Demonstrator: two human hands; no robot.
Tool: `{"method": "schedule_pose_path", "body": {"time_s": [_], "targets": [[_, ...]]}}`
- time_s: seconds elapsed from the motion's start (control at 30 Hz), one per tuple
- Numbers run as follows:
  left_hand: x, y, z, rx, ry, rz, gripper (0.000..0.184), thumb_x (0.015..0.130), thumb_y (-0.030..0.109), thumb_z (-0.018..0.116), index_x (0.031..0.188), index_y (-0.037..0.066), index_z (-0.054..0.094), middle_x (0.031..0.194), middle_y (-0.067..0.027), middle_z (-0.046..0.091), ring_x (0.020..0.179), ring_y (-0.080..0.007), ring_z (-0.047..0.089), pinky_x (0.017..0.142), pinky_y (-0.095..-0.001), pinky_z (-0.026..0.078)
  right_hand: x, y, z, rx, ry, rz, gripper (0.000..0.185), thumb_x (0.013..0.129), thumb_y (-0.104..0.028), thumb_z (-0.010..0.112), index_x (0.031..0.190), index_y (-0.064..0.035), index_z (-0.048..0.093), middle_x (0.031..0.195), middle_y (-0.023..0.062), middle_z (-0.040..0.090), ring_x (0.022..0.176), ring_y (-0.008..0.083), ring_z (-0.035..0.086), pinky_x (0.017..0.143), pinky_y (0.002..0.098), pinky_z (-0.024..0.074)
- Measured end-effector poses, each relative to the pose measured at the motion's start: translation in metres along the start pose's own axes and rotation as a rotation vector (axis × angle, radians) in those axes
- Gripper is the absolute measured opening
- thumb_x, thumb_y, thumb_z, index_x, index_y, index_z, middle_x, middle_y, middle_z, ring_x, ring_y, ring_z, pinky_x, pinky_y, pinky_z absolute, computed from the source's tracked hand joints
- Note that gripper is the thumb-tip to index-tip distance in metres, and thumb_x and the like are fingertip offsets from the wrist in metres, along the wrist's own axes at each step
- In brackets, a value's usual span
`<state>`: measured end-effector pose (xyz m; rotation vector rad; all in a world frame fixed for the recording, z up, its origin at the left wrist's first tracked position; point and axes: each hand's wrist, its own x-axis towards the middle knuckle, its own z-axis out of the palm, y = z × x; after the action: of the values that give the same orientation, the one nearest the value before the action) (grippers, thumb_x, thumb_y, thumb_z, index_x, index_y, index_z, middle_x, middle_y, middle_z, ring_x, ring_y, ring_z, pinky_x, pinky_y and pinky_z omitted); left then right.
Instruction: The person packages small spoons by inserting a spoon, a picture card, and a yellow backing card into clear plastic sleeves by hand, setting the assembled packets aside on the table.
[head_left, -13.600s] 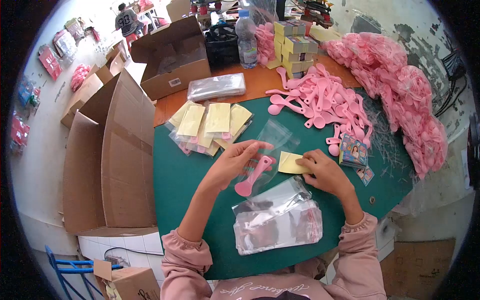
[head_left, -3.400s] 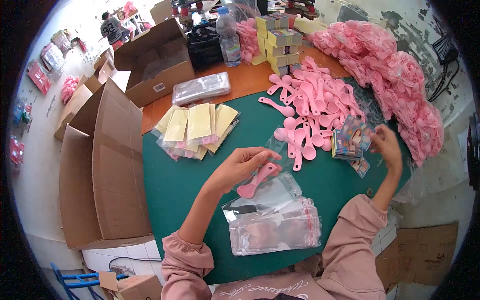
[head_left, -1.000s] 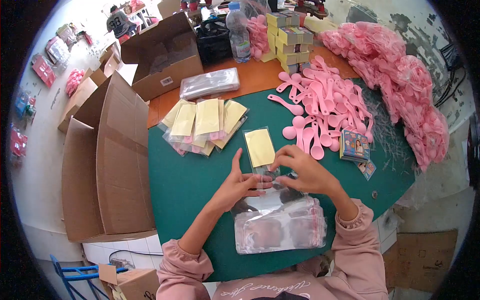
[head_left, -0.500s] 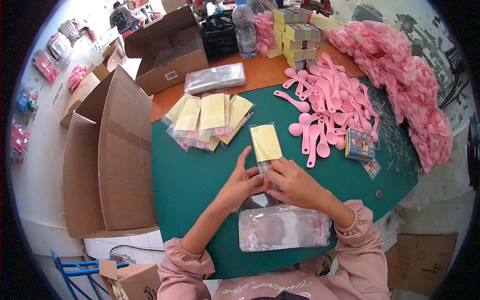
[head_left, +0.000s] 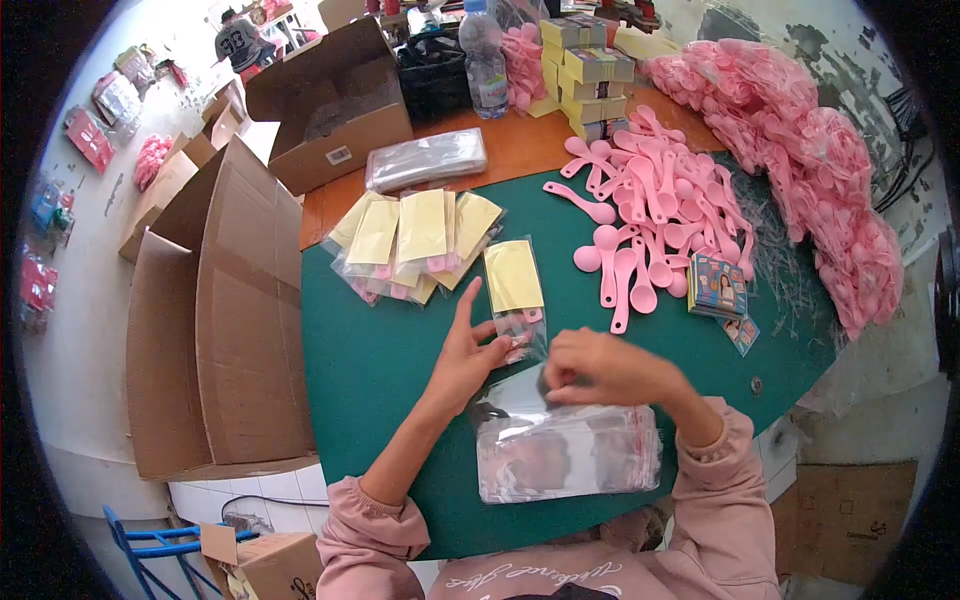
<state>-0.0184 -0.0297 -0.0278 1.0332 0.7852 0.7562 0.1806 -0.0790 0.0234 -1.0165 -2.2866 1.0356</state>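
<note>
My left hand (head_left: 468,350) grips the lower end of a clear plastic bag (head_left: 536,325) between thumb and fingers, its index finger stretched along the bag's left side. Inside the bag are a yellow card (head_left: 514,276) and a pink piece, probably a spoon handle, showing below the card. To the right, my right hand (head_left: 605,368) is curled, fingers pressed together and slightly blurred; what it pinches, if anything, I cannot make out. Beneath it lies a stack of clear empty bags (head_left: 565,460). Filled bags with yellow cards (head_left: 425,226) are heaped beyond my left hand.
Loose pink spoons (head_left: 660,190) are piled at the right, beside a small stack of printed cards (head_left: 716,287). Further back stand banded card stacks (head_left: 597,68), a water bottle (head_left: 485,65) and a bundle of clear bags (head_left: 427,159). Cardboard boxes (head_left: 250,320) border the left edge.
My right hand has left the bag's lower end and moved right and slightly down over the bag stack. My left hand and the filled bag have shifted a little left.
</note>
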Motion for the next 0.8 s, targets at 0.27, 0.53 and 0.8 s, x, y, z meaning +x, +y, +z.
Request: {"method": "schedule_pose_path", "body": {"time_s": [0.27,0.53,0.8], "targets": [[-0.004,0.006,0.006,-0.071,-0.082,-0.08,0.075,0.084,-0.005,0.048,0.139,0.021,0.004,0.119,-0.0197,0.046,0.099,-0.0219,0.056,0.082,-0.0323,0.05,0.007,0.017,0.014,-0.228,0.273,-0.036,0.017,0.072,-0.012,0.064,0.083,-0.0059,0.052,0.082,0.0071,0.048,0.08,0.0226,0.049,0.069,0.0306,0.0398],[-0.004,0.001,0.003,-0.054,-0.122,-0.071,0.082,0.08,-0.008,0.05,0.139,0.022,0.002,0.124,-0.0216,0.04,0.096,-0.0211,0.057,0.08,-0.0312,0.05,0.019,0.014,0.041,-0.51,0.294,-0.047,0.022,0.069,-0.016,0.066,0.082,-0.0067,0.051,0.085,0.0079,0.048,0.08,0.0256,0.05,0.07,0.0354,0.0387],[-0.006,0.003,0.004,-0.059,-0.122,-0.08,0.083,0.08,-0.009,0.049,0.139,0.023,0.001,0.125,-0.0218,0.039,0.096,-0.0223,0.057,0.079,-0.0312,0.051,0.015,0.007,0.035,-0.353,0.257,0.004,0.021,0.071,-0.015,0.064,0.083,-0.0044,0.051,0.085,0.0104,0.049,0.082,0.0284,0.05,0.072,0.0377,0.0395]]}}
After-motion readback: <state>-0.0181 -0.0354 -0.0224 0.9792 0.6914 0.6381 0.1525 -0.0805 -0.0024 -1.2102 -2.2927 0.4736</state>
